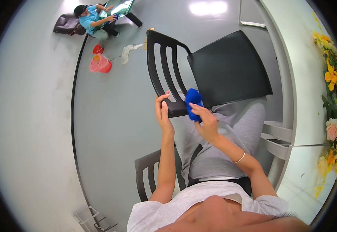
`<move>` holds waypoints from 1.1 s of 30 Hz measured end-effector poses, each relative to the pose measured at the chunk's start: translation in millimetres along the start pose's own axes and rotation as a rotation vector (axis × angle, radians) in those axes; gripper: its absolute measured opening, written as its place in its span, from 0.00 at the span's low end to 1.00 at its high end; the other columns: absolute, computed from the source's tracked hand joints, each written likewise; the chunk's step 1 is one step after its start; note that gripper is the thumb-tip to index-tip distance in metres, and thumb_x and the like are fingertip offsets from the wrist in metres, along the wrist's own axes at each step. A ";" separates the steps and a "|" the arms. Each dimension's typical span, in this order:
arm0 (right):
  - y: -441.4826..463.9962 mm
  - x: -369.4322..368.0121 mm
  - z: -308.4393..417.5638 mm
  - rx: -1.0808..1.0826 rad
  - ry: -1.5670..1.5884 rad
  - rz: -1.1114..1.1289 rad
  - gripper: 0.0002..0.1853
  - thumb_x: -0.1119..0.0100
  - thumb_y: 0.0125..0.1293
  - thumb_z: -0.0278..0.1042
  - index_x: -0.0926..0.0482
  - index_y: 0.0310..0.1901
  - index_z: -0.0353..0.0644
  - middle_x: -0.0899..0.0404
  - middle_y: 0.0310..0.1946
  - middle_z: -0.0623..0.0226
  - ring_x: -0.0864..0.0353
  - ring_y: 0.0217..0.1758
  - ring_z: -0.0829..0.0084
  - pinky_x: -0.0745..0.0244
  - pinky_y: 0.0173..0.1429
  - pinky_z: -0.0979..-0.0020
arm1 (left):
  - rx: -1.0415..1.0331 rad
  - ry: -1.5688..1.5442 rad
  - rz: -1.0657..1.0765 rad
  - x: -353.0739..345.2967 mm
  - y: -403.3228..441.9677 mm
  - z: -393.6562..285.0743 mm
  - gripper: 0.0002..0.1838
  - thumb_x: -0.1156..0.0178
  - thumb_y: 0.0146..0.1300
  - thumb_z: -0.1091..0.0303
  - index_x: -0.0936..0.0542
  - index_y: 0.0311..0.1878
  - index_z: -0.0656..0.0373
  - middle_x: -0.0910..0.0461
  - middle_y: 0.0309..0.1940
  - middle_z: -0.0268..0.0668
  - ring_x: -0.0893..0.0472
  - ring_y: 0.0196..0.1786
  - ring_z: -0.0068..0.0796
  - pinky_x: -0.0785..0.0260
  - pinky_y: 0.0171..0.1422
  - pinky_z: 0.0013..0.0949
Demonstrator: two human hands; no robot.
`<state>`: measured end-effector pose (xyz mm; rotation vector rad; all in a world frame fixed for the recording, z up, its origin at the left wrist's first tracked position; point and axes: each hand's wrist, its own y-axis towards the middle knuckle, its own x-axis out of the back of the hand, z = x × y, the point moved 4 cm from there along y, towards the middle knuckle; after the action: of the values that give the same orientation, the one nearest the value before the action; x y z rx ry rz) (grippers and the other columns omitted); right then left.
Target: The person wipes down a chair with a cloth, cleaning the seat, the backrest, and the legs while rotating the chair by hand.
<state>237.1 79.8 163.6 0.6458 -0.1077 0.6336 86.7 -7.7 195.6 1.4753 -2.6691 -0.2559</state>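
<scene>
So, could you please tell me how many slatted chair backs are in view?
2: the front chair back, held by the left hand, and the rear chair back at lower left, partly covered by the left arm. More could be hidden from this view.

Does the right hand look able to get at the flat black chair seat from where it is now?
Probably yes: the right hand, on the bright blue cloth, is close to the near edge of the black seat, and nothing visible stands between except that cloth.
</scene>
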 end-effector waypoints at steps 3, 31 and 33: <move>25.2 -5.2 43.4 0.102 0.078 -0.052 0.22 0.35 0.45 0.16 0.21 0.47 0.39 0.17 0.58 0.60 0.18 0.62 0.58 0.21 0.62 0.61 | -0.032 -0.028 -0.008 -9.6 0.8 1.8 0.15 0.55 0.77 0.64 0.25 0.56 0.60 0.23 0.58 0.42 0.25 0.61 0.29 0.35 0.69 0.35; 22.5 4.9 48.6 0.026 0.052 0.000 0.30 0.28 0.44 0.20 0.24 0.53 0.43 0.25 0.62 0.62 0.26 0.61 0.51 0.29 0.66 0.54 | 0.117 -0.121 0.083 -9.4 1.6 2.6 0.10 0.45 0.75 0.65 0.23 0.53 0.56 0.27 0.64 0.44 0.23 0.62 0.34 0.34 0.69 0.36; 22.8 -2.0 57.7 0.018 0.057 0.005 0.30 0.28 0.44 0.21 0.25 0.53 0.43 0.26 0.63 0.62 0.27 0.61 0.51 0.29 0.66 0.54 | 0.147 -0.181 0.085 -9.9 1.9 8.1 0.09 0.44 0.74 0.65 0.22 0.52 0.55 0.28 0.67 0.42 0.23 0.59 0.29 0.37 0.68 0.35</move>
<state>227.8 58.8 221.3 0.6440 -0.0502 0.6577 89.1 2.5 188.2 1.4366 -2.9443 -0.2009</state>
